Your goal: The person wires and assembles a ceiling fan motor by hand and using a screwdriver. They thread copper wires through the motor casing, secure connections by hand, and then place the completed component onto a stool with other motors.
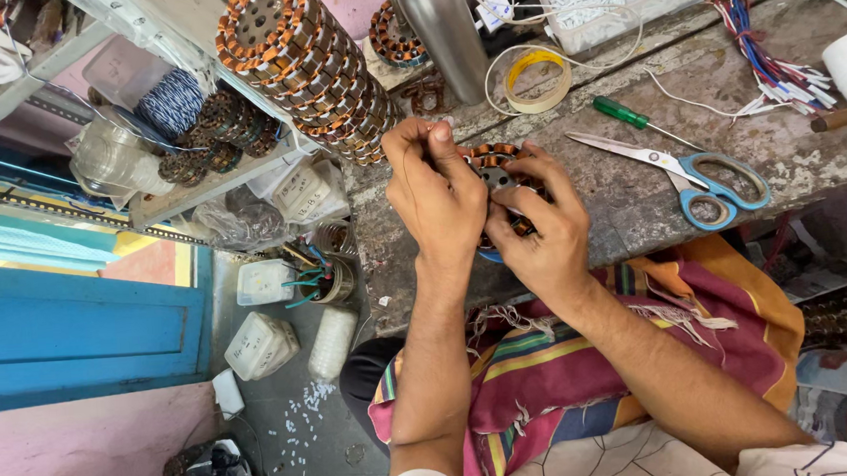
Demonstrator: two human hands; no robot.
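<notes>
Worn workbench [637, 205] | both hands [491, 214] curled around copper-wound stator [494, 165], fingers gripping

I see even, soft daylight; faint shadows under scissors [694, 174] on counter [810, 151]; wide-angle bending at edges; focus sharp.

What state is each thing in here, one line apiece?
Left hand: gripping the wound stator from the left.
Right hand: gripping the same stator from the right.
Wound stator: held at the bench edge, largely covered.
Scissors: lying flat, blades shut.
Green screwdriver: lying unused.
Tape roll: lying flat.
Stator stack: piled, leaning.
</notes>
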